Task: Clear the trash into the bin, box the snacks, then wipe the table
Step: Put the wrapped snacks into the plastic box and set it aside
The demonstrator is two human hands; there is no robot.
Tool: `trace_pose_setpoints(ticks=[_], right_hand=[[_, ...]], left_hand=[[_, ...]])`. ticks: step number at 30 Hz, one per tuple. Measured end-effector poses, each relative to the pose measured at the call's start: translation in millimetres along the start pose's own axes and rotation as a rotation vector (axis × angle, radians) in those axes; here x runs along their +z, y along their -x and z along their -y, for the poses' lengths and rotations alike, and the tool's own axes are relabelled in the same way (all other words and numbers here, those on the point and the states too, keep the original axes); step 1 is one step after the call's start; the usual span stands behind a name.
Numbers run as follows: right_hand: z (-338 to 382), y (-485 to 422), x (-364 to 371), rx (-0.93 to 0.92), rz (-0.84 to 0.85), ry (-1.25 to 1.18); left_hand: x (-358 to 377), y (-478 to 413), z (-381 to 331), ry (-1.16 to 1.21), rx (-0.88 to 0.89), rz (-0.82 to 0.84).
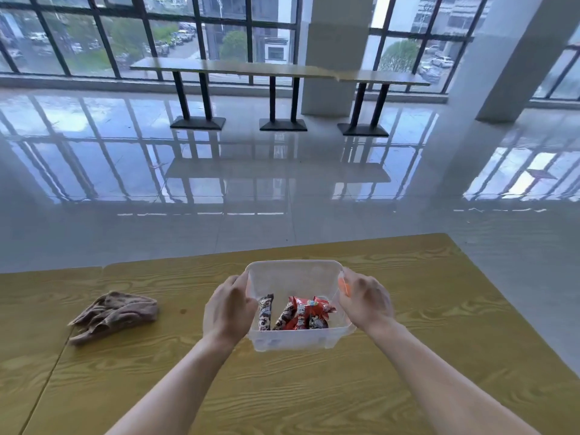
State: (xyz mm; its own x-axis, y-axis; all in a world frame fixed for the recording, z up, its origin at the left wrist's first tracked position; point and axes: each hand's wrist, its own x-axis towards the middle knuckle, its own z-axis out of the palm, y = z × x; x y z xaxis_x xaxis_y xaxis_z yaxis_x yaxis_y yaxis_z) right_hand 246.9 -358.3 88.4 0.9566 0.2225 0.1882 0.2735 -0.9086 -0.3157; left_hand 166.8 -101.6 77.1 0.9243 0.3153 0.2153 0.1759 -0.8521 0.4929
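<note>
Snacks (295, 312) in red and dark wrappers lay inside a clear plastic box (293, 274); left hand (227, 312) and right hand (365, 301) fingers gripped its sides.

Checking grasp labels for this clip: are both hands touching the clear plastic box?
Touching. The head view shows the left hand wrapped on the clear plastic box's left wall and the right hand pressed against its right wall.

Glossy tiled floor (282, 189), big grid windows (150, 36) w/ daylight, long bench (276, 69), white pillars (335, 54).
</note>
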Motion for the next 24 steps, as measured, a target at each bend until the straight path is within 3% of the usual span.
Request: trace_pose_setpoints(ticks=[11,24], right_hand=[[-133,-49,-33,0.125,-0.05,0.007],[-267,-152,-33,0.129,-0.017,0.037]], left_hand=[[90,-64,-115,0.047,0.094,0.085],[198,-140,-217,0.038,0.079,0.127]])
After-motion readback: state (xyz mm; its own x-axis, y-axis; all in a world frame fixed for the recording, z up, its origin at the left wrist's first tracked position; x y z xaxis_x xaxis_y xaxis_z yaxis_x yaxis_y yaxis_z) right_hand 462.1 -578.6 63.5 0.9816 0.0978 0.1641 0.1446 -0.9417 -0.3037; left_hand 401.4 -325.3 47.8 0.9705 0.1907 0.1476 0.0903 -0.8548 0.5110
